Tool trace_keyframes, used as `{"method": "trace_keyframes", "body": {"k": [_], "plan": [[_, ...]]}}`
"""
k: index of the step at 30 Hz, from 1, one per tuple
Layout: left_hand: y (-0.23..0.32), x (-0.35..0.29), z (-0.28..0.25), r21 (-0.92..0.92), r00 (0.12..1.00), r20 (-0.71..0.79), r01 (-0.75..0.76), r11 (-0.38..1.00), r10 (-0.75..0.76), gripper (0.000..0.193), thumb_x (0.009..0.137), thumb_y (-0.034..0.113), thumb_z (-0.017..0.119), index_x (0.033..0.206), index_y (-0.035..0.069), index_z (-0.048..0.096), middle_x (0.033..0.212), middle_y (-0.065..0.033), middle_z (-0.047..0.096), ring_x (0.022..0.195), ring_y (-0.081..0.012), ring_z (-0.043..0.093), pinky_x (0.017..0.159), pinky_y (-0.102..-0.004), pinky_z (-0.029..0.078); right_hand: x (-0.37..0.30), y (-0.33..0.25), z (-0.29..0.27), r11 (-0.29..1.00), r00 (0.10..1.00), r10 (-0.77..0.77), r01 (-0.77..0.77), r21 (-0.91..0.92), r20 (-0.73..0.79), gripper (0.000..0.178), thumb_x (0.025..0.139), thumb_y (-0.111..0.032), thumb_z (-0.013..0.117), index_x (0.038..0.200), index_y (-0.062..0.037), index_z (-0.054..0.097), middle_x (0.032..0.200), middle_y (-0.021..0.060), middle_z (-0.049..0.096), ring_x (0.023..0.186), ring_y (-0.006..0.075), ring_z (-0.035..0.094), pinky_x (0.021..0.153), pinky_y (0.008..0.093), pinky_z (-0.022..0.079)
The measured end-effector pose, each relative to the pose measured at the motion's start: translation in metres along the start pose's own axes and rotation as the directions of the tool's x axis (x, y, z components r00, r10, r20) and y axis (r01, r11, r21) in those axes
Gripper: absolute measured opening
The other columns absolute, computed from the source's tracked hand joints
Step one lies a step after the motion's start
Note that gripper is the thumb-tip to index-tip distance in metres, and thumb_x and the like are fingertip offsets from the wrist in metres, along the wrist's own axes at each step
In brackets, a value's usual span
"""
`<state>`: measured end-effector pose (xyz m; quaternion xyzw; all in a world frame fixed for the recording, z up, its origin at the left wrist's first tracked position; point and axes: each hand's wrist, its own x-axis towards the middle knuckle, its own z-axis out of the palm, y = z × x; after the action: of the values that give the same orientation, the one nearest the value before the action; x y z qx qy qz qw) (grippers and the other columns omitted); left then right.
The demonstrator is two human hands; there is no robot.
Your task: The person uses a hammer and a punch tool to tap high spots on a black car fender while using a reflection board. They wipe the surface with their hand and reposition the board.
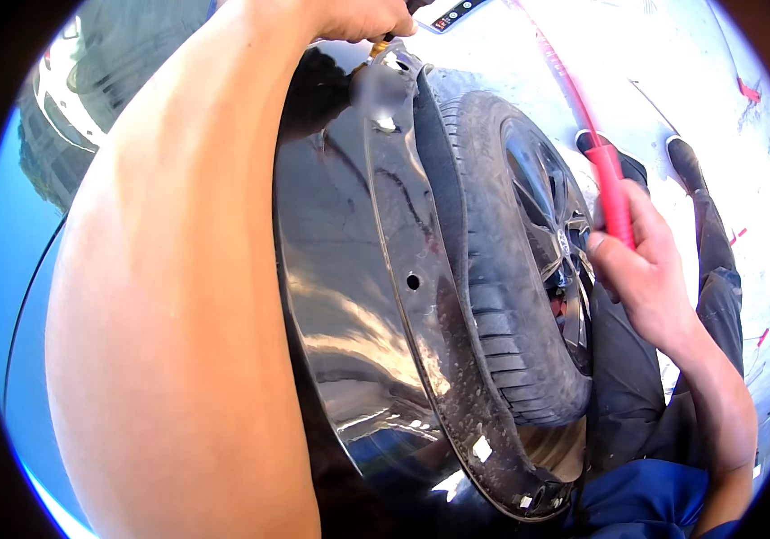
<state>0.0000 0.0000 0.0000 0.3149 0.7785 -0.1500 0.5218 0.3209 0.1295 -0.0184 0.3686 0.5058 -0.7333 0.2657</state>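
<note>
The right grip (646,280) is wrapped around the lower end of a red-handled tool (613,193), beside the wheel (524,260); the left grip (367,20) is by the black fender (336,225), its hold unclear.

tool handle (614,196) — pinkish red | car panel (336,269) — glossy black | tyre (504,301): grey, grooved | fabric (650,494): deep blue

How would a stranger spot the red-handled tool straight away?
Start at the glossy black car panel, then the wheel on its right. Further right, the right hand holds the red-handled tool. Unlike the red pieces lying on the pale floor, it is gripped.
</note>
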Motion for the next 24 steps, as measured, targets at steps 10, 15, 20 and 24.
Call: {"method": "trace_keyframes", "body": {"k": [10,15,20,24], "plan": [[-0.017,0.006,-0.02,0.013,0.936,-0.342,0.092,0.996,-0.082,0.033,0.086,0.027,0.066,0.095,-0.003,0.075,0.09,-0.0189,0.074,0.085,-0.0252,0.069,0.078,-0.0384,0.052,-0.001,0.026,0.017,0.982,0.989,-0.12,0.131,-0.136,0.083,0.025,0.092,-0.008,0.062,0.115,-0.0005,0.056,0.087,0.0073,0.05,0.078,0.0166,0.053,0.071,0.0332,0.046],[-0.014,-0.001,-0.019,-0.101,0.919,-0.385,0.044,0.994,-0.079,0.031,0.088,0.024,0.066,0.091,-0.005,0.074,0.084,-0.0148,0.073,0.081,-0.0218,0.068,0.075,-0.0375,0.052,0.0,0.02,0.031,0.975,0.99,-0.135,0.14,-0.174,0.039,0.021,0.092,-0.009,0.062,0.11,0.0002,0.056,0.084,0.0101,0.051,0.077,0.0185,0.054,0.071,0.0348,0.047],[-0.019,0.002,-0.021,-0.168,0.917,-0.384,0.045,0.985,-0.108,0.03,0.088,0.024,0.067,0.089,-0.005,0.074,0.082,-0.0132,0.073,0.078,-0.0211,0.067,0.073,-0.0368,0.052,-0.003,0.023,0.03,0.984,0.995,-0.043,0.058,-0.17,0.089,0.02,0.091,-0.01,0.062,0.108,-0.0012,0.056,0.083,0.0118,0.053,0.078,0.019,0.055,0.071,0.0351,0.047],[-0.016,0.001,-0.022,-0.154,0.916,-0.384,0.055,0.986,-0.112,0.031,0.088,0.025,0.067,0.088,-0.005,0.074,0.081,-0.0133,0.073,0.077,-0.021,0.066,0.071,-0.0364,0.051,0.003,0.018,0.026,0.988,0.987,-0.136,0.128,-0.086,-0.083,0.018,0.091,-0.009,0.062,0.106,-0.0032,0.056,0.084,0.0071,0.051,0.081,0.0154,0.054,0.073,0.0337,0.047]]}}
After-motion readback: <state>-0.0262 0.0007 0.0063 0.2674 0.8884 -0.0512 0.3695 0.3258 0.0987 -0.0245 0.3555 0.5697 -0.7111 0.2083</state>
